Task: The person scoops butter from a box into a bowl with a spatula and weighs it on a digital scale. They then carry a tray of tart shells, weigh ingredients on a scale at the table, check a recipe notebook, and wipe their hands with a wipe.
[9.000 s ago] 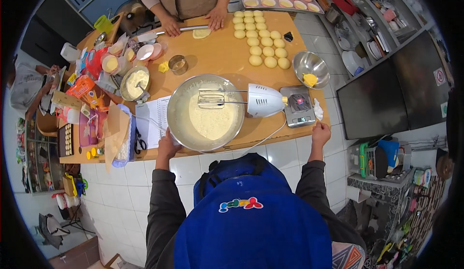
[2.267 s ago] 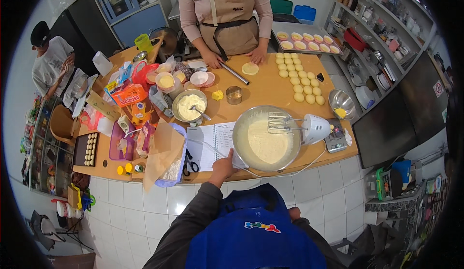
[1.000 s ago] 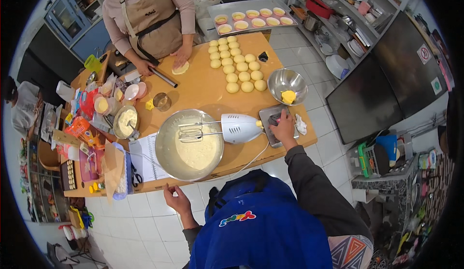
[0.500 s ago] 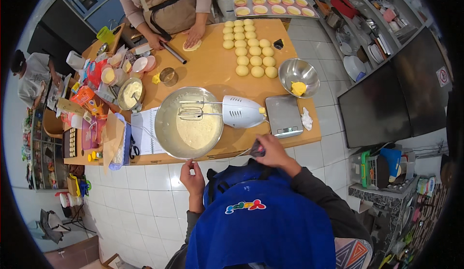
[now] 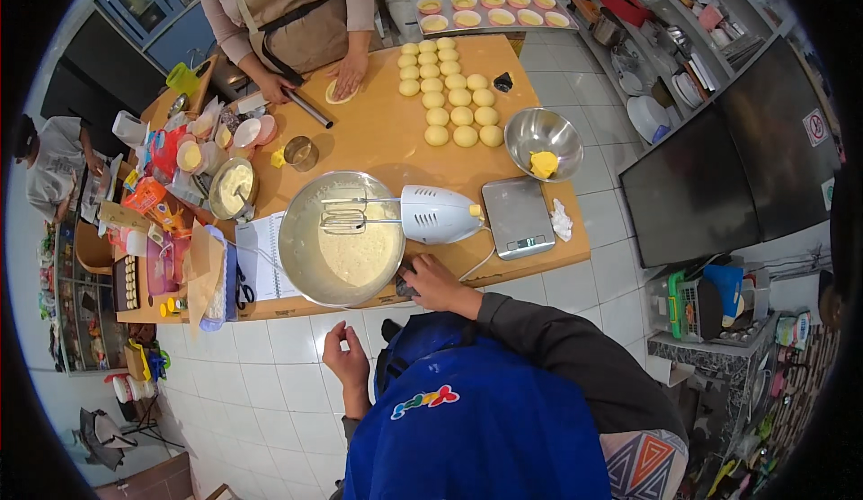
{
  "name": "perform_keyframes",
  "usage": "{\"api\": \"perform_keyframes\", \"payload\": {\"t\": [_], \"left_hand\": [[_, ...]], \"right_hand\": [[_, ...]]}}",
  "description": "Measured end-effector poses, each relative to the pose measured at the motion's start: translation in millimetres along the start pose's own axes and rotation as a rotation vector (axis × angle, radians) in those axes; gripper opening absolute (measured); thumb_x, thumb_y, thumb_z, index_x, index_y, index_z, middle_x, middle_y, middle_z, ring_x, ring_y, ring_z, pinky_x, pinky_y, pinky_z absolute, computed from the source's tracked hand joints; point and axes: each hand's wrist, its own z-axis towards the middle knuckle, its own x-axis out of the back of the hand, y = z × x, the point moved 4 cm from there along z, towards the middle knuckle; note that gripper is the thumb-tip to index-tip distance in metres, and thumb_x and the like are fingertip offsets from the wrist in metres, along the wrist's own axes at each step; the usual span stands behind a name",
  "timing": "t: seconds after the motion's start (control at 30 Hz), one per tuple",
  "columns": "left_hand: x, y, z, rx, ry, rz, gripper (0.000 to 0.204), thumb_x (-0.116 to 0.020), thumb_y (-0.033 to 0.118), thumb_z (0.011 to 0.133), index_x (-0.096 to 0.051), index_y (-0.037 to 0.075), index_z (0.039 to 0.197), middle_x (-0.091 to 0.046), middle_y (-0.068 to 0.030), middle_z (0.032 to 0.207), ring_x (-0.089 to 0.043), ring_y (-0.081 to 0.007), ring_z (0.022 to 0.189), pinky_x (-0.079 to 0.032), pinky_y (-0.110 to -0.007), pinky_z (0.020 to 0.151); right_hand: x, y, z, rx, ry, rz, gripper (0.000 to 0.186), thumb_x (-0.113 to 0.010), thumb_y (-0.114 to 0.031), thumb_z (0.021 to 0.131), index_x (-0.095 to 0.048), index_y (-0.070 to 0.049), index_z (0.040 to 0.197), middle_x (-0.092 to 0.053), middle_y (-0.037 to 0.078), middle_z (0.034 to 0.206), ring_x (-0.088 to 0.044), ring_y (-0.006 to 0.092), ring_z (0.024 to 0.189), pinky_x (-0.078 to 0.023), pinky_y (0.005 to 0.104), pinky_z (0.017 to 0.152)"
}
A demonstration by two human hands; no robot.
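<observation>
My right hand is closed at the table's front edge, just right of the big metal bowl. Its fingers are around a small dark object whose kind I cannot make out. Short of the table, my left hand hangs below the bowl, fingers loosely bent and apart, touching nothing. Pale yellow batter fills the bowl's bottom. A white hand mixer lies on the bowl's right rim, its beaters above the batter. The mixer's white cord runs down toward my right hand.
Right of the mixer are a kitchen scale, a crumpled tissue and a steel bowl with yellow paste. Several dough balls stand in rows. Across the table, another person's hand presses dough. An open notebook lies left.
My right hand has moved left along the table edge with the dark object, to beside the bowl. My left hand has come off the bowl's rim and dropped back toward me.
</observation>
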Motion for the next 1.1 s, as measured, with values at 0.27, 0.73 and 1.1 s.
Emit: {"api": "perform_keyframes", "payload": {"t": [0.27,0.73,1.1], "left_hand": [[-3,-3,-4,0.009,0.004,0.002,0.011,-0.057,0.001,0.078,-0.060,-0.002,0.089,-0.059,-0.0107,0.070,-0.056,-0.0176,0.061,-0.045,-0.028,0.060],[-16,11,7,0.016,-0.022,-0.003,0.012,-0.057,0.002,0.078,-0.060,-0.003,0.089,-0.060,-0.0110,0.073,-0.056,-0.0179,0.062,-0.045,-0.029,0.060],[-33,70,15,-0.141,-0.050,-0.056,0.011,-0.058,0.000,0.077,-0.060,-0.003,0.088,-0.060,-0.0114,0.073,-0.057,-0.0184,0.065,-0.045,-0.029,0.062]], "right_hand": [[50,4,-26,0.076,0.371,0.065,0.014,-0.055,-0.009,0.074,-0.057,0.000,0.085,-0.055,0.012,0.085,-0.054,0.0275,0.082,-0.045,0.0366,0.068],[143,274,-107,-1.114,0.997,1.552,0.024,-0.049,-0.011,0.080,-0.044,-0.002,0.102,-0.056,0.013,0.083,-0.057,0.0247,0.063,-0.048,0.0341,0.050],[227,152,-133,-0.811,1.062,1.092,0.024,-0.045,-0.004,0.078,-0.051,0.005,0.099,-0.060,0.014,0.084,-0.061,0.0193,0.060,-0.052,0.0276,0.046]]}}
